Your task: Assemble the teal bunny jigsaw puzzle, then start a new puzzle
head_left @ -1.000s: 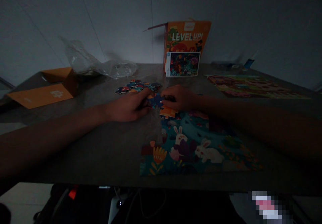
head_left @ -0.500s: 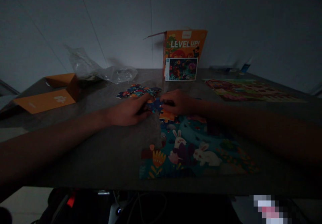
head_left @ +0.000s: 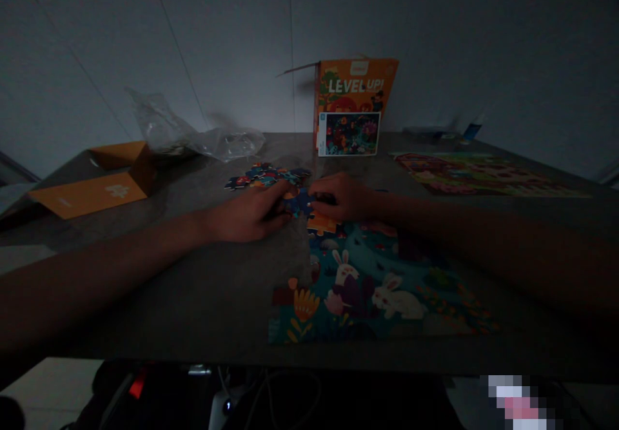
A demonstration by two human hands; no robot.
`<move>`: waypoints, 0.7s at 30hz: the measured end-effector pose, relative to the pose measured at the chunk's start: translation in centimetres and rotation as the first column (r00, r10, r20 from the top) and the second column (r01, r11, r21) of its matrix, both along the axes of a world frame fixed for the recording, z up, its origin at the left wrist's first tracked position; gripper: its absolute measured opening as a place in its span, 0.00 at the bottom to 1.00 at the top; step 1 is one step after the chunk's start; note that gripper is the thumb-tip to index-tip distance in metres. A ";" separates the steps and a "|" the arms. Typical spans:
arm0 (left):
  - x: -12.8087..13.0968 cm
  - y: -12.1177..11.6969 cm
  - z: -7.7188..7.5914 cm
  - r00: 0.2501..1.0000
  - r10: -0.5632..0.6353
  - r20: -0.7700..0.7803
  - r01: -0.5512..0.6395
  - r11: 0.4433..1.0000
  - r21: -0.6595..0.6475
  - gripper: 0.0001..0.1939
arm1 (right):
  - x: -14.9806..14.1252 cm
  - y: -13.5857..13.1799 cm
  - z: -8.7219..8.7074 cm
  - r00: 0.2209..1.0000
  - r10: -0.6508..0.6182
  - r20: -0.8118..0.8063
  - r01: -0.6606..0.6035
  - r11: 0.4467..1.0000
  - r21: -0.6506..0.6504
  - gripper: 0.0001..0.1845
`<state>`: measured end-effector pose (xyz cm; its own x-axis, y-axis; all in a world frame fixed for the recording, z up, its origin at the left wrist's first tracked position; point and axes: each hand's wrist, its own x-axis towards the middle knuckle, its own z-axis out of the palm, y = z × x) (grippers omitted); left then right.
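Both hands meet at a dark blue jigsaw piece [head_left: 302, 202] at the upper left edge of a partly joined puzzle [head_left: 358, 275]. My left hand [head_left: 249, 212] grips its left side between thumb and fingers. My right hand [head_left: 341, 196] has its fingertips closed on the right side. Just below lies an orange jigsaw piece [head_left: 323, 224], touching the joined part, which pictures white rabbits and flowers. Behind my left hand is a pile of loose jigsaw pieces [head_left: 265, 175]. My right forearm covers part of the puzzle. The scene is dim, so fine contact is hard to see.
An orange box [head_left: 358, 85] stands at the back with a picture card [head_left: 349, 135] leaning on it. Clear plastic bags [head_left: 213, 141] and an open orange carton [head_left: 91, 188] are at left. Another puzzle [head_left: 483, 175] lies flat at right, near a small blue-labelled item [head_left: 472, 131].
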<state>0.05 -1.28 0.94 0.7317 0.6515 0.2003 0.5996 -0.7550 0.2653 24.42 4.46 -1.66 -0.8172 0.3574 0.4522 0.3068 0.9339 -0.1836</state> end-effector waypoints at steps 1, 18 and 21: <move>0.0 0.0 0.0 1.000 -0.007 0.001 0.007 1.000 0.003 0.14 | 0.0 0.0 0.0 1.000 -0.001 0.002 0.001 1.000 -0.001 0.08; -0.1 0.1 -0.1 1.000 -0.004 -0.013 0.004 1.000 0.006 0.13 | 0.0 0.1 -0.1 1.000 -0.015 0.008 0.015 1.000 -0.010 0.07; 0.0 0.0 0.0 1.000 0.007 -0.016 -0.007 1.000 -0.002 0.13 | 0.0 -0.1 0.1 0.999 -0.039 0.030 0.039 0.999 -0.031 0.06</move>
